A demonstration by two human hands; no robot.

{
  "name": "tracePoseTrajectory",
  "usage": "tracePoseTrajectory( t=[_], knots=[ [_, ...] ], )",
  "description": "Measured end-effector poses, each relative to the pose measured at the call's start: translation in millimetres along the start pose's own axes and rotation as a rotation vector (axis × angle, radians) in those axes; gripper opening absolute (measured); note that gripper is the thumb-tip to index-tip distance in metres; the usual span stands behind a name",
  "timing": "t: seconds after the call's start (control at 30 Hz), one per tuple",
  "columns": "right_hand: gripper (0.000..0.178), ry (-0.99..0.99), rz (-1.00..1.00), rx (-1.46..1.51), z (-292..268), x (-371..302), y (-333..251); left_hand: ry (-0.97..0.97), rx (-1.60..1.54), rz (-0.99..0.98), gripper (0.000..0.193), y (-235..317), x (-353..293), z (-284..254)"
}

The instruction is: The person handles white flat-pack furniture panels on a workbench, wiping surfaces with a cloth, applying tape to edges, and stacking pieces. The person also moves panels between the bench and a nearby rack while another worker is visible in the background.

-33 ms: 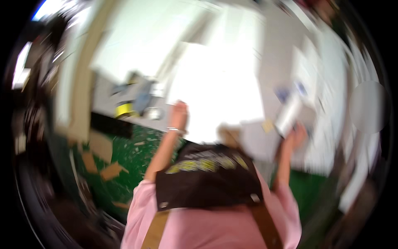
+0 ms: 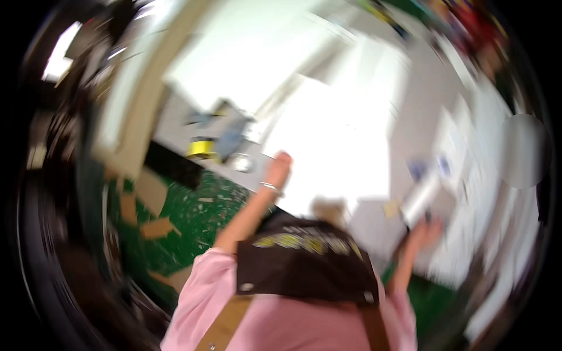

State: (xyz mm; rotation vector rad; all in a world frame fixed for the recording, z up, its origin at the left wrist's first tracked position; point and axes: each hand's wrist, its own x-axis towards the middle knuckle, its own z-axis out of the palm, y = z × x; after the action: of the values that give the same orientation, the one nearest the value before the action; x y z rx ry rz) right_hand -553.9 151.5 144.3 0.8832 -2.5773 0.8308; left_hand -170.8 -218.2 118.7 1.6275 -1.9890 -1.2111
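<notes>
A large bright white sheet [image 2: 333, 140] lies on the grey worktop in front of me. At its left edge is my left hand [image 2: 279, 167], fingers curled together, apparently gripping that edge. My right hand [image 2: 426, 233] is farther right, beside the near end of a white oblong block or box [image 2: 420, 200]. A small dark thing shows at its fingertips; motion blur hides the fingers' shape. Left of my left hand are a round silvery-white roll [image 2: 241, 162], a blue-grey cloth-like item [image 2: 230, 139] and a yellow-and-black roll [image 2: 201, 147].
More white panels [image 2: 246, 52] cover the worktop's far side. Right of the sheet are blue items [image 2: 417, 169], a small tan piece [image 2: 391, 208] and stacked white sheets [image 2: 456, 140]. Cardboard scraps [image 2: 157, 228] litter the green floor [image 2: 205, 205]. A tan-edged board [image 2: 137, 117] stands at left.
The whole view has swung, so worktop and hands sit farther right and lower in the picture. Both hands keep about the same places beside the sheet and the white block.
</notes>
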Motion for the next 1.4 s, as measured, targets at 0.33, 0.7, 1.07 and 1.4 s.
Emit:
tracePoseTrajectory(
  t=[0.33, 0.7, 1.07, 1.4],
  knots=[
    [0.051, 0.008, 0.364, 0.367, -34, -17, 126, -0.253, -0.428, -0.195, 0.028, 14, 11, 22],
    [0.051, -0.683, -0.435, 0.624, 45, -21, -314, -0.237, -0.865, -0.304, 0.015, 20, -8, 3],
    [0.039, -0.330, -0.216, 0.046, 88, 88, -225, -0.156, -0.846, -0.360, 0.031, 27, -24, -8],
    [0.039, -0.506, -0.469, 0.309, 75, -3, -268, -0.185, -0.746, -0.360, 0.025, 27, -16, -2]
  ],
)
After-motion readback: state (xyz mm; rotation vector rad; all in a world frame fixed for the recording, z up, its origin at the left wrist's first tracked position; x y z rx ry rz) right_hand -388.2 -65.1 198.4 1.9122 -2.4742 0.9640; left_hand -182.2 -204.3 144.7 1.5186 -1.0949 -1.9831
